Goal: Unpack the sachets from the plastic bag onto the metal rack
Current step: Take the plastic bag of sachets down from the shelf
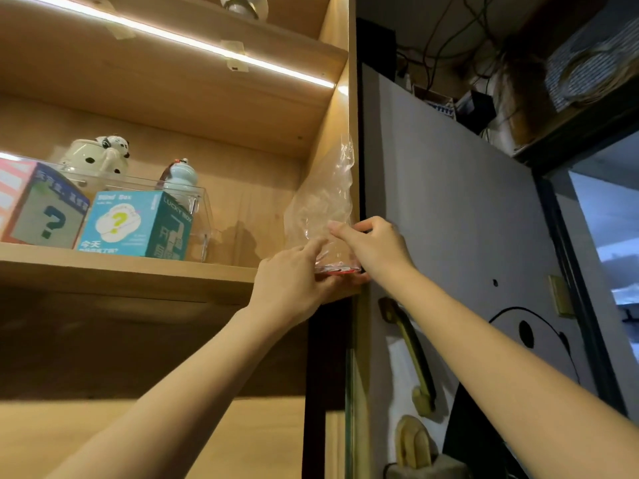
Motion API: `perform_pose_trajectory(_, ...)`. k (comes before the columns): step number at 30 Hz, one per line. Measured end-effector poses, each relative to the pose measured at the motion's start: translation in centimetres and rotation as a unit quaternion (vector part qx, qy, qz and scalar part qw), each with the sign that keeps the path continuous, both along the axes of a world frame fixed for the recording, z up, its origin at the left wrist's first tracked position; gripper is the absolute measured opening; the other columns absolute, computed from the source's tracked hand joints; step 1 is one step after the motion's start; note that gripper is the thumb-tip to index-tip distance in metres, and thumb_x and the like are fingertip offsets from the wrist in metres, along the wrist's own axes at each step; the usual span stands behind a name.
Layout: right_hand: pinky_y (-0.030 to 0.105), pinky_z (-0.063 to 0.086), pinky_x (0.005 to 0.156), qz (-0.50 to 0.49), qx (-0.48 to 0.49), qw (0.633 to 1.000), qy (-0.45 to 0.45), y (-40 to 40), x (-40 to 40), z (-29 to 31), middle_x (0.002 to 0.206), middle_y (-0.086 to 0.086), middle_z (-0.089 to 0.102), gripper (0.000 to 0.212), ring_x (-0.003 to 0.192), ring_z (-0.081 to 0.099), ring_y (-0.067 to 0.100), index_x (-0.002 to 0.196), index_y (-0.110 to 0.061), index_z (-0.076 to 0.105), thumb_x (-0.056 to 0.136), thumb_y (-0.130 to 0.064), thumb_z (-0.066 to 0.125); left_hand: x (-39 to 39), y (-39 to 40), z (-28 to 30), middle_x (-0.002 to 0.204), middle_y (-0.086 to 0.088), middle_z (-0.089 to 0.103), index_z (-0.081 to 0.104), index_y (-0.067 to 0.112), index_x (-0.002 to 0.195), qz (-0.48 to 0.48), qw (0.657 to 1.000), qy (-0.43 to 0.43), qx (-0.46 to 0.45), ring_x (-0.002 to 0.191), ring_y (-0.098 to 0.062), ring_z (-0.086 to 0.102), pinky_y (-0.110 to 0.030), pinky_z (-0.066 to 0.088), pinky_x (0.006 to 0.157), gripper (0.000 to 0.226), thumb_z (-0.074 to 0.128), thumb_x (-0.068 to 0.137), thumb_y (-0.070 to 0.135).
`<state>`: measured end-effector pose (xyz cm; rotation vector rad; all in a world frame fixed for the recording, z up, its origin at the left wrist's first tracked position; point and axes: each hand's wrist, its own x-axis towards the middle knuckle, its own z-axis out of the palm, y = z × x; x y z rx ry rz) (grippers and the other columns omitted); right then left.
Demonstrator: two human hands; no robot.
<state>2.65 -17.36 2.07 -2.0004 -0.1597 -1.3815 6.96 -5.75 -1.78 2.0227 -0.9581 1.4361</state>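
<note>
The clear plastic bag (323, 202) stands at the wooden shelf's (138, 267) right end, thin, limp and probably slippery, best gripped low where red sachets (340, 270) weigh it. Both arms reach upward: left hand (294, 281) fingers pinch its base, right hand (371, 245) fingers pinch its side.

sachets (337, 270): mostly hidden behind hands | pink box (34, 205): cut off left

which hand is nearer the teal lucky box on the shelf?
Left. The left hand holds the plastic bag's bottom at the shelf edge, right of the teal lucky box. The right hand touches the bag's far side, further right.
</note>
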Motion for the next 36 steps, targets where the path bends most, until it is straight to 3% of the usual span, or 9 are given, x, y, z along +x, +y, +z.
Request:
perform_pose_trajectory(3, 0.031, 0.051, 0.059, -0.012, -0.001, 1.0, -0.011, 0.2, 0.4, 0.0, 0.09, 0.015, 0.067, 0.029, 0.072, 0.059, 0.019, 0.088, -0.006, 0.062, 0.085, -0.035, 0.057, 0.5, -0.6, -0.4, 0.13, -0.001, 0.057, 0.039, 0.028, 0.136, -0.008, 0.999, -0.03, -0.005, 0.117, -0.023, 0.053, -0.04, 0.044, 0.096, 0.049, 0.051, 0.089, 0.036)
perform_pose_trajectory(9, 0.034, 0.056, 0.065, -0.03, -0.011, 0.999, -0.023, 0.0, -0.2, -0.2, 0.083, 0.015, 0.065, 0.016, 0.075, 0.063, 0.026, 0.082, -0.005, 0.063, 0.088, -0.017, 0.054, 1.3, -0.9, -0.6, 0.116, 0.0, 0.066, 0.057, 0.03, 0.121, -0.007, 0.992, -0.124, 0.015, 0.108, -0.024, 0.057, -0.037, 0.043, 0.085, 0.033, 0.041, 0.093, 0.033)
perform_pose_trajectory(15, 0.045, 0.057, 0.075, -0.041, 0.027, 0.999, -0.008, 0.0, -1.4, 0.6, 0.085, 0.018, 0.066, 0.016, 0.08, 0.064, 0.033, 0.082, -0.002, 0.062, 0.078, -0.013, 0.051, 0.0, -0.9, -0.4, 0.103, 0.003, 0.067, 0.06, 0.034, 0.114, 0.006, 0.983, -0.171, 0.068, 0.096, -0.023, 0.06, -0.036, 0.047, 0.079, 0.031, 0.037, 0.093, 0.035)
perform_pose_trajectory(19, 0.028, 0.046, 0.06, -0.033, 0.021, 0.999, 0.004, 0.6, -2.4, 1.0, 0.09, 0.006, 0.059, 0.015, 0.082, 0.056, 0.023, 0.092, -0.012, 0.055, 0.079, -0.02, 0.056, -1.8, -0.9, -0.4, 0.11, 0.001, 0.063, 0.055, 0.031, 0.121, 0.015, 0.98, -0.181, 0.082, 0.102, -0.024, 0.056, -0.036, 0.041, 0.084, 0.031, 0.04, 0.095, 0.028)
perform_pose_trajectory(22, 0.033, 0.048, 0.075, -0.033, 0.014, 0.999, -0.005, 0.8, -2.8, 1.0, 0.103, 0.003, 0.058, 0.037, 0.097, 0.056, 0.025, 0.115, -0.015, 0.054, 0.08, -0.026, 0.06, -3.0, -1.0, -0.8, 0.119, -0.001, 0.059, 0.053, 0.029, 0.124, 0.041, 0.975, -0.192, 0.1, 0.112, -0.024, 0.052, -0.039, 0.038, 0.094, 0.032, 0.039, 0.095, 0.027)
perform_pose_trajectory(26, 0.039, 0.052, 0.086, -0.023, 0.068, 0.996, -0.051, 0.9, -3.0, 1.0, 0.107, 0.007, 0.066, 0.024, 0.099, 0.061, 0.029, 0.108, -0.018, 0.064, 0.088, -0.018, 0.051, -4.0, -1.2, -0.8, 0.112, 0.0, 0.062, 0.057, 0.026, 0.116, 0.068, 0.97, -0.202, 0.114, 0.108, -0.025, 0.054, -0.041, 0.041, 0.089, 0.031, 0.037, 0.095, 0.032)
perform_pose_trajectory(30, 0.03, 0.049, 0.077, 0.029, 0.117, 0.989, -0.081, 0.5, -3.6, 1.0, 0.096, -0.002, 0.065, 0.029, 0.09, 0.06, 0.021, 0.111, -0.02, 0.066, 0.09, -0.014, 0.047, -5.9, 0.9, -0.4, 0.112, 0.003, 0.065, 0.061, 0.027, 0.117, -0.126, 0.985, -0.06, 0.097, 0.102, -0.015, 0.058, -0.03, 0.047, 0.086, 0.048, 0.039, 0.083, 0.052)
perform_pose_trajectory(32, 0.029, 0.045, 0.069, 0.046, 0.145, 0.984, -0.095, 0.1, -4.3, 1.4, 0.083, -0.005, 0.059, 0.03, 0.077, 0.056, 0.018, 0.112, -0.019, 0.066, 0.088, -0.013, 0.049, -6.6, 2.3, 0.2, 0.114, 0.011, 0.059, 0.06, 0.028, 0.118, -0.266, 0.96, 0.058, 0.058, 0.105, -0.004, 0.054, -0.019, 0.041, 0.091, 0.044, 0.041, 0.084, 0.049)
perform_pose_trajectory(36, 0.036, 0.048, 0.063, 0.119, 0.18, 0.971, -0.101, 0.0, -6.3, 2.5, 0.074, 0.007, 0.057, 0.017, 0.064, 0.053, 0.022, 0.092, -0.015, 0.068, 0.085, -0.009, 0.054, -5.0, 4.6, 1.9, 0.129, -0.002, 0.051, 0.051, 0.024, 0.123, -0.207, 0.972, 0.091, -0.062, 0.113, -0.019, 0.052, -0.032, 0.046, 0.092, 0.038, 0.05, 0.088, 0.039)
